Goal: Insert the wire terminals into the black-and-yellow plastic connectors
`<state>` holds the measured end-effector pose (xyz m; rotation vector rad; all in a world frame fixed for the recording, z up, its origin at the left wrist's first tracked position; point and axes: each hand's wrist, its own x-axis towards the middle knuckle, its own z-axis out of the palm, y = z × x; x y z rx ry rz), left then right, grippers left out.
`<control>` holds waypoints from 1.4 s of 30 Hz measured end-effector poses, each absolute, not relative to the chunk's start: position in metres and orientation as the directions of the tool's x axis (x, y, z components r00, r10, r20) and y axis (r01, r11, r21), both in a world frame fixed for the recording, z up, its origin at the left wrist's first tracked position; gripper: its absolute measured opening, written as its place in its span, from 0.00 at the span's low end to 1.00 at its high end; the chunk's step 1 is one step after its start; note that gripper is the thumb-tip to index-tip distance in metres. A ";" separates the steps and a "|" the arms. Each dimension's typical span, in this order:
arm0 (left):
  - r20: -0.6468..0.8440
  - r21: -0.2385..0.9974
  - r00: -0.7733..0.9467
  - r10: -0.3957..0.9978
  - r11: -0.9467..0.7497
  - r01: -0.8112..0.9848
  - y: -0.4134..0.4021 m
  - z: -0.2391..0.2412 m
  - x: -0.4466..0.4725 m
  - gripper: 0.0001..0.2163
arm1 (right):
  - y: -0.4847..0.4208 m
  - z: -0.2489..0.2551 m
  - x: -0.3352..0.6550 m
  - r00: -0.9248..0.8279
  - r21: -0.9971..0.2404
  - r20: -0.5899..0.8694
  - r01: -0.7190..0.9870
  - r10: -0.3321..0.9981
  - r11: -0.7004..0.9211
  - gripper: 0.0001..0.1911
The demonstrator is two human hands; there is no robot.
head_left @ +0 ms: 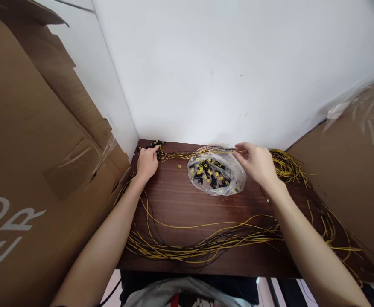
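Observation:
My left hand (pixel 147 163) rests at the far left of a dark wooden table (pixel 180 200), fingers curled on the end of a bundle of yellow wires (pixel 187 154) beside a cluster of black connectors (pixel 151 145). My right hand (pixel 256 163) hovers over the far right rim of a clear plastic bag (pixel 217 175) of small black and yellow parts, its fingertips pinching a yellow wire near the bag's edge.
Long yellow and black wires (pixel 206 245) loop along the near edge and pile at the right (pixel 286 164). A single yellow piece (pixel 179 166) lies loose. Large cardboard boxes stand at left (pixel 39 170) and right (pixel 350 170). A white wall closes the back.

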<state>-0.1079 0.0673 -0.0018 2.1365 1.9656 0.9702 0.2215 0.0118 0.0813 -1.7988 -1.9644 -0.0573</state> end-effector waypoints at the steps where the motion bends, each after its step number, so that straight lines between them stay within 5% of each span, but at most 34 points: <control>1: 0.392 0.481 -0.031 0.919 -0.176 0.859 0.068 -0.001 -0.108 0.21 | 0.006 0.081 0.215 -0.069 -0.313 0.367 0.930 0.928 0.193 0.14; 10: 0.378 0.781 -0.138 0.916 -0.235 0.578 0.061 0.020 -0.109 0.22 | -0.067 0.056 0.137 -0.544 -0.457 0.135 0.708 0.828 0.539 0.09; 16: 0.193 0.948 -0.136 0.972 -0.149 0.280 0.047 0.040 -0.115 0.18 | -0.108 0.032 0.103 -0.620 -0.280 0.122 0.727 0.775 0.626 0.08; 23: 0.175 0.947 -0.104 0.979 -0.139 0.288 0.043 0.044 -0.117 0.17 | -0.116 0.015 0.091 -0.577 -0.124 0.259 0.776 0.775 0.619 0.08; 31: 0.161 0.930 -0.092 0.983 -0.120 0.346 0.045 0.037 -0.120 0.16 | -0.104 0.018 0.099 -0.541 -0.008 0.176 0.834 0.822 0.551 0.05; 42: 0.203 0.875 -0.051 0.978 -0.158 0.457 0.048 0.030 -0.118 0.15 | -0.108 0.025 0.122 -0.525 -0.021 0.142 0.846 0.839 0.533 0.08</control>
